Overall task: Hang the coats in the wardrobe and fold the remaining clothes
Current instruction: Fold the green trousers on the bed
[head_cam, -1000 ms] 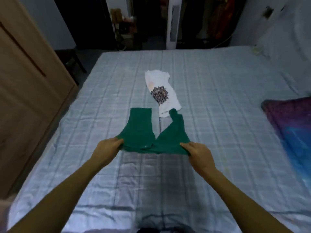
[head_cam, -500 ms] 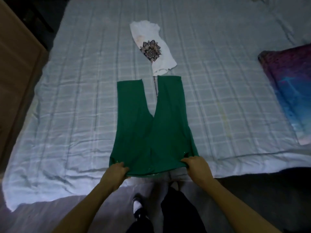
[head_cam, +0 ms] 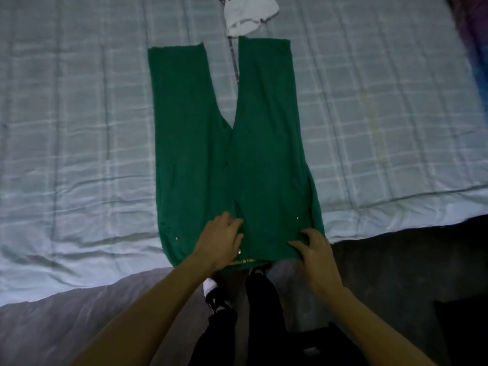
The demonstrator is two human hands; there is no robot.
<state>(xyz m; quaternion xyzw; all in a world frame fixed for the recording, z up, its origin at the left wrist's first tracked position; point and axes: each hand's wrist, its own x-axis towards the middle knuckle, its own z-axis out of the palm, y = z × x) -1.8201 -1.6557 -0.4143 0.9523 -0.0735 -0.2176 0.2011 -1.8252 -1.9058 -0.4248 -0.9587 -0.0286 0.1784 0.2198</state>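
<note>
Green trousers [head_cam: 253, 143] lie flat on the bed [head_cam: 79, 128], legs pointing away from me, waistband at the near edge. My left hand [head_cam: 221, 240] rests flat on the middle of the waistband, fingers spread. At the right corner of the waist, my right hand [head_cam: 314, 249] presses on the cloth with fingers apart. A folded white garment [head_cam: 248, 14] lies just beyond the trouser legs at the top edge.
The bed's checked pale sheet spreads left and right of the trousers. A purple and blue blanket [head_cam: 475, 48] lies at the far right. Dark floor [head_cam: 396, 273] and my legs and a shoe [head_cam: 215, 299] are below the bed's edge.
The trousers were drawn toward me and laid out flat. My left hand let go of the left waist corner and slid to the middle; the view tilted further down.
</note>
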